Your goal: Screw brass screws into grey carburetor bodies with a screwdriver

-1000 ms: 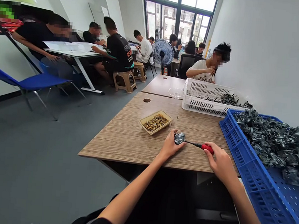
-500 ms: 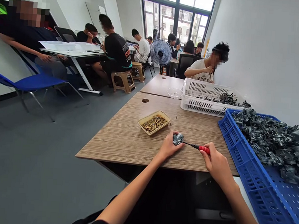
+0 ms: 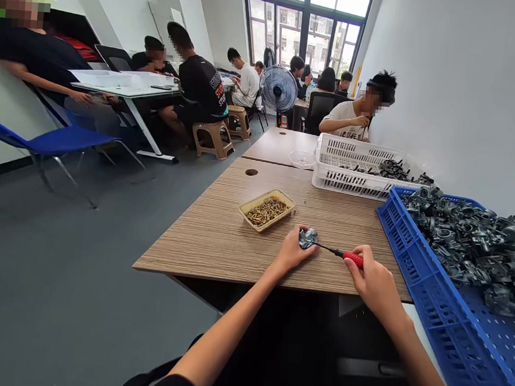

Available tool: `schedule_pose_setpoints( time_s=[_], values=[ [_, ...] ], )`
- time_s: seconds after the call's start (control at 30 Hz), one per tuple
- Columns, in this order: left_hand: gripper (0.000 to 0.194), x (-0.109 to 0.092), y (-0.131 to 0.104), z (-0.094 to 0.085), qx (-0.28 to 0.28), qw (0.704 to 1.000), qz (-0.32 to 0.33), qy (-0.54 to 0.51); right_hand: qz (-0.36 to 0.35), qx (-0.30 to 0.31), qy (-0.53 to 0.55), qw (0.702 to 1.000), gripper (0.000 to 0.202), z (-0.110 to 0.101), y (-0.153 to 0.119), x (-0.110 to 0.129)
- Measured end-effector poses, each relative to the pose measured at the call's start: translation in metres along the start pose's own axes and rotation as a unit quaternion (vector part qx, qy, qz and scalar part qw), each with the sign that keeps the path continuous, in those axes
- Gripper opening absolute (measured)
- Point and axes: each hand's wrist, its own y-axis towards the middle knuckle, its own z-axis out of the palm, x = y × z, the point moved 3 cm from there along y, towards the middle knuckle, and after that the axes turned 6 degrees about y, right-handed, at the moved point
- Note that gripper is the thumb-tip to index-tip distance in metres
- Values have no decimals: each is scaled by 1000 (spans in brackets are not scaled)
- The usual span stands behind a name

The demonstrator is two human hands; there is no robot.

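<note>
Metal part [image 3: 308,238], grey and compact, is located at the near side of the wood-grain desk [image 3: 209,243]; it serves as the dial's centre, with twelve o'clock toward the window [image 3: 303,36]. Whether its underside touches the desk cannot be told.

Left hand [image 3: 292,250], at eight o'clock, grips the part, fingers round the far left side, thumb along the near edge. Right hand [image 3: 376,281], at four o'clock, is closed on the red handle of a screwdriver [image 3: 353,259]. The dark shaft lies nearly level, running from the handle to the part; the exact contact of the tip is too small to make out.

At ten o'clock, near the left hand, stands a beige tray [image 3: 255,202] holding many brass-coloured screws [image 3: 267,211]. Two small loose pieces [image 3: 305,201] lie on the desk just beyond the tray, about eleven to twelve o'clock.

At three o'clock, along the desk's right side, a blue crate [image 3: 446,318] carries a heap of dark metal parts [image 3: 468,233]. Toward one o'clock, a white crate [image 3: 351,184] holds further dark pieces [image 3: 393,168], chiefly at its right end; a co-worker [image 3: 350,120] sits beyond it. A clear dish [image 3: 302,159] sits just left of the white crate, near twelve. A fan [image 3: 278,89] stands at eleven, well apart.
</note>
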Motion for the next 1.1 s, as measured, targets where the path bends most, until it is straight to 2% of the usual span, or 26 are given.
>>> schedule_pose_setpoints(
  time_s=[0.13, 0.2, 0.33, 0.5, 0.57, 0.67, 0.73, 0.87, 0.93, 1.1],
  values=[
    [43, 1, 0, 1, 0, 1000, 0, 2, -47, 10, 66, 997, 26, 0, -1, 3],
    [43, 2, 0, 1, 3, 1000, -2, 2, -31, -1, 36, 999, 24, 1, -1, 2],
    [44, 2, -1, 1, -2, 1000, -3, 5, 9, -17, -26, 999, 34, 0, -1, -2],
    [42, 2, -1, 1, -5, 1000, -1, 0, -59, 12, 68, 996, 27, 0, -3, 4],
    [42, 1, -1, 1, -4, 1000, 0, -1, -47, -5, 39, 998, 22, 2, -3, 4],
    [43, 1, -1, 1, -6, 1000, -3, 2, 2, -42, -34, 999, 30, 6, -2, 2],
    [43, 2, 0, 1, -8, 1000, -9, 3, 9, -45, -38, 998, 31, 6, -2, 2],
    [43, 2, 0, 1, -6, 1000, -11, 1, -57, -12, 33, 998, 25, 5, -3, 6],
    [43, 2, 0, 1, -8, 1000, -7, 0, -73, -10, 32, 997, 22, 5, -3, 8],
    [43, 4, 0, 2, -11, 1000, -10, 0, 2, -32, -71, 997, 34, 6, -2, 4]
  ],
)
